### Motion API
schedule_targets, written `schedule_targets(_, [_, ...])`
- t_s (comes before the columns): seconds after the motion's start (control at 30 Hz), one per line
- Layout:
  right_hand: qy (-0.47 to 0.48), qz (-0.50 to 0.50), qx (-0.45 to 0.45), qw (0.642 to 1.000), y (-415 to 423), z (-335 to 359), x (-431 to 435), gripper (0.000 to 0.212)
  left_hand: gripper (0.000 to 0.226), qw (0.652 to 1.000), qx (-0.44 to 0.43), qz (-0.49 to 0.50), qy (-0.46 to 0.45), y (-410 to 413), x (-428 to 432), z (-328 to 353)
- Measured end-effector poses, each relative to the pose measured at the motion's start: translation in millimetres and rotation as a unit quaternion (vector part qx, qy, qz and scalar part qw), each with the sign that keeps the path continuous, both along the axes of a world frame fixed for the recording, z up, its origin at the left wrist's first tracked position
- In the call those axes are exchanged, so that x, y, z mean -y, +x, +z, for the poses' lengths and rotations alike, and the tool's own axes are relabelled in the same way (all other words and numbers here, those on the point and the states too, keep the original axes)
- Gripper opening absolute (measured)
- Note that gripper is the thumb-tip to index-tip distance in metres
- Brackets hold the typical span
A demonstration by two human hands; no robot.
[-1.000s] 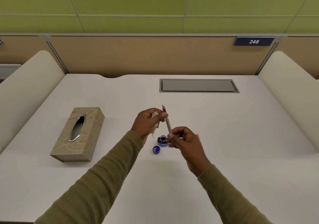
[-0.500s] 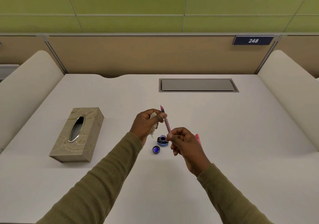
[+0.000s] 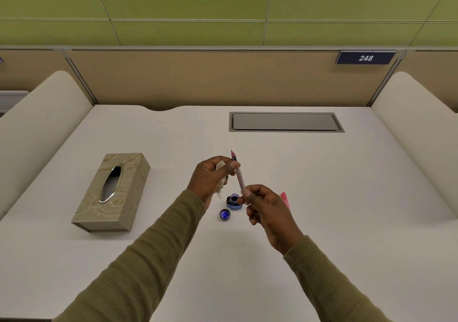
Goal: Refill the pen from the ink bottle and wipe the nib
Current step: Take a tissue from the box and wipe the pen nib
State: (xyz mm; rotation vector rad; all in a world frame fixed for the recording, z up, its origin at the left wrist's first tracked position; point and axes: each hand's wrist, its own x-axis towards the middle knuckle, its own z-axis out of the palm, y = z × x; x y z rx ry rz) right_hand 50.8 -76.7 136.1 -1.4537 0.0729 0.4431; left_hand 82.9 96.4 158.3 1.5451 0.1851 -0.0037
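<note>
At frame centre, the pen [image 3: 238, 175] is pinched nib-up by the left hand [image 3: 212, 178], also clutching a tissue [image 3: 221, 180], and by the right hand [image 3: 266, 210] above the open ink bottle [image 3: 233, 201].

Single head view, looking forward and down over white desk [image 3: 322, 210], partition wall beyond.

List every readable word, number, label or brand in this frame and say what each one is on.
"248": white digits on the dark blue plate fixed to the tan partition behind the desk.
Ink bottle: no label can be read; too small to tell.
Pen and tissue box: no text visible; the box bears only an embossed pattern.
</note>
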Motion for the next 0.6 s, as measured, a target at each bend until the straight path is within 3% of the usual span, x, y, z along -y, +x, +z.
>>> schedule_targets(0.1, [0.028,0.003,-0.016,0.999,-1.0,0.8,0.2,0.025,0.021,1.000,0.000,-0.002,-0.004,0.4,0.0,0.1])
schedule_targets(0.33, [0.017,0.007,-0.005,1.000,-0.1,1.5,-0.6,0.012,0.022,1.000,-0.002,-0.005,-0.007,0.3,1.5,-1.9])
schedule_targets(0.47, [0.046,0.014,-0.024,0.999,-1.1,1.9,0.4,0.029,0.017,1.000,0.000,-0.010,-0.019,0.0,1.5,-2.4])
schedule_targets(0.6, [0.023,0.014,-0.002,1.000,0.5,3.0,-0.8,0.017,0.016,1.000,-0.003,-0.005,-0.015,-0.2,3.1,-3.6])
